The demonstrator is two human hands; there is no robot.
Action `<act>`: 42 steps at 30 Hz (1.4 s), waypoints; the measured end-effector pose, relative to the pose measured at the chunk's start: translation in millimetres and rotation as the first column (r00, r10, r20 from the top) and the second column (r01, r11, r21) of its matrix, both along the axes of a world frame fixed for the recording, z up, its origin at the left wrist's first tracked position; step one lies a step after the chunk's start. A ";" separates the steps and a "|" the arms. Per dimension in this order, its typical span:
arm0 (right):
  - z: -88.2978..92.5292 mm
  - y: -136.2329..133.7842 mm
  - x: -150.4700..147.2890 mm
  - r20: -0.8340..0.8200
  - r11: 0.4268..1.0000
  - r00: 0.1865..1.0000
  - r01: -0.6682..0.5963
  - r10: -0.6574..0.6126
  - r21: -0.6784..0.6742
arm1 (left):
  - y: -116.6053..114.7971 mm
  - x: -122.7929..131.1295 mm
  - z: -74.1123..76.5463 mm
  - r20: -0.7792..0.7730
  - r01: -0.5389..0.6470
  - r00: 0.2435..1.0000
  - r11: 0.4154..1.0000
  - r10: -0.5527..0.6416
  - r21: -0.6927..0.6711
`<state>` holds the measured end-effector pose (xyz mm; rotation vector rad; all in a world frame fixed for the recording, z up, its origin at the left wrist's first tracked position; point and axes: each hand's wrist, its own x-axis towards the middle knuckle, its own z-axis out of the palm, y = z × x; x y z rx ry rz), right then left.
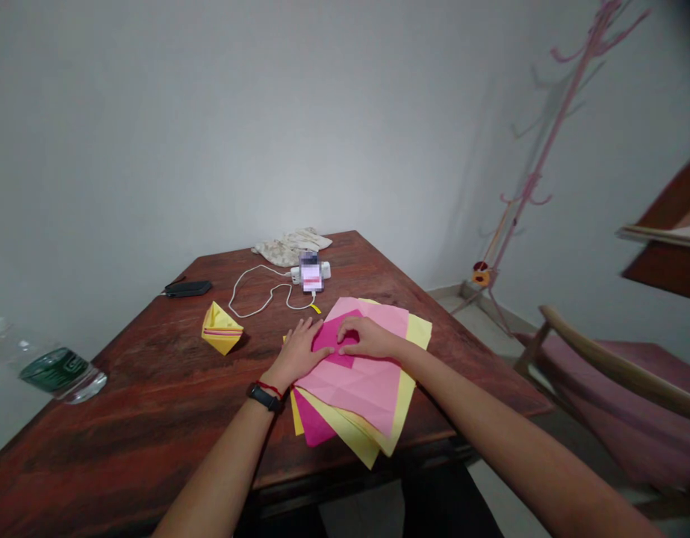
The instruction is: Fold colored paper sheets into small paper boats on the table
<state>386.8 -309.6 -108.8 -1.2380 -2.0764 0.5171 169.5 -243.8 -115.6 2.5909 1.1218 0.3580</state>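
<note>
A small magenta sheet of paper [334, 323] lies on top of a fanned stack of coloured paper, directly on a creased pink sheet [373, 400]. My left hand [300, 350] rests flat at the left side of the stack, fingers stretched forward and thumb on the magenta sheet. Curled over the right part of that sheet, my right hand [368, 338] brings thumb and forefinger close together at the paper. Its palm hides part of the magenta sheet. Pale yellow sheets [417, 332] and another magenta sheet [314, 420] stick out underneath.
A folded yellow paper piece [222, 329] sits left of the stack. Farther back are a phone [311, 278] on a white cable, a cloth [292, 246] and a black device [188, 288]. A water bottle [54, 370] stands far left; a wooden chair [619, 366] is at right.
</note>
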 end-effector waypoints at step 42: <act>-6.5 4.6 6.7 0.203 0.941 0.932 0.255 -0.300 0.223 | 6.5 -2.6 1.5 0.404 0.003 0.915 0.999 -0.018 0.037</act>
